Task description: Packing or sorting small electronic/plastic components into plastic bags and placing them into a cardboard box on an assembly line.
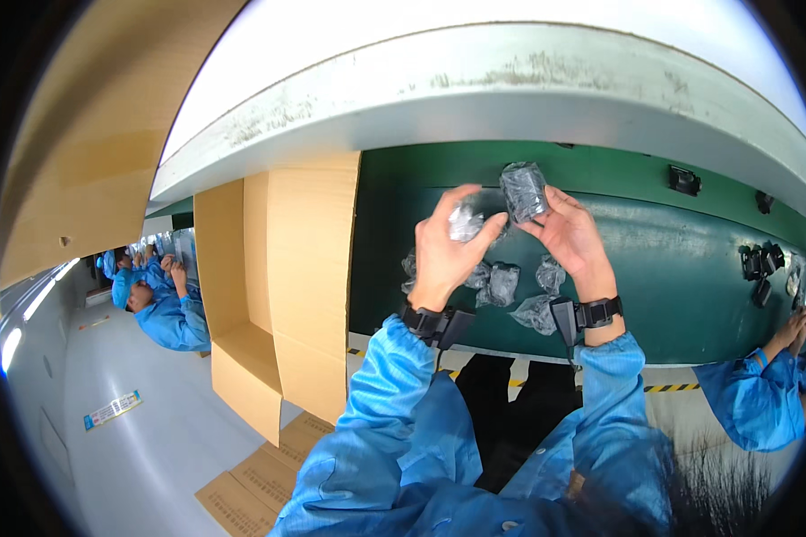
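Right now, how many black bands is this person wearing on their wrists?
2. The left band sits just below the left hand, the right band just below the right hand. Any under the blue sleeves would be hidden.

Both forearms (367, 421) reach forward, the left hand (448, 249) curved, the right hand (575, 240) pinching.

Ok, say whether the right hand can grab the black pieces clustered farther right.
Probably not yet: the right hand holds a wrapped dark piece. The way across the green table to the black pieces looks free, though.
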Available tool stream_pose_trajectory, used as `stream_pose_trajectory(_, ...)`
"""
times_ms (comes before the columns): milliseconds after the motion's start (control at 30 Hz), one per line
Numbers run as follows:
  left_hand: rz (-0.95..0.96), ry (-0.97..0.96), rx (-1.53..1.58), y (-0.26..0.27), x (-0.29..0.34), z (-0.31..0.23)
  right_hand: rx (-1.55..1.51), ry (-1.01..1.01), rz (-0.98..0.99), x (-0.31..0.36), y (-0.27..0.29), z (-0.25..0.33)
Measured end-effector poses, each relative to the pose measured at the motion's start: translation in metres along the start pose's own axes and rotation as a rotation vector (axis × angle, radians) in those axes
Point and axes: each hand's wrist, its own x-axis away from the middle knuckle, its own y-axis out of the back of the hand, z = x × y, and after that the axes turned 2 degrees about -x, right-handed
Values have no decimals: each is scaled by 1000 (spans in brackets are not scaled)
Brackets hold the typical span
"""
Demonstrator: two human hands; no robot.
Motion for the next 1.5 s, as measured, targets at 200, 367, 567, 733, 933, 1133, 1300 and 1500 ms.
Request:
stream_pose_trajectory(200, 23, 99, -36, -16, -29, -19, -130, 144, 33, -18, -29, -8)
stream_pose_trajectory(367, -99, 333, 426, -34, -50, 9, -38, 264, 9, -30, -40, -14)
stream_pose_trajectory(567, -207, 163, 162, -27, -71, 44, 279, 407, -251, -27, -39, 3)
stream_pose_trajectory(733, -235, -84, -128, -17, -101, 56, 403, 534, -349, -38, -36, 18)
stream_pose_trajectory(933, 63, -71, -50, 3, -120, 59, -153, 349, -2, -72, -37, 29)
stream_pose_trajectory(1133, 380, 77, 220, -9, -93, -2, -369, 305, 19, -64, -44, 34)
stream_pose_trajectory(1300, 265, -190, -223, -12, -103, 22, -352, 313, -21, -73, -30, 36)
stream_pose_trajectory(1500, 238, -199, -275, -14, -103, 27, -428, 349, -7, -70, -61, 25)
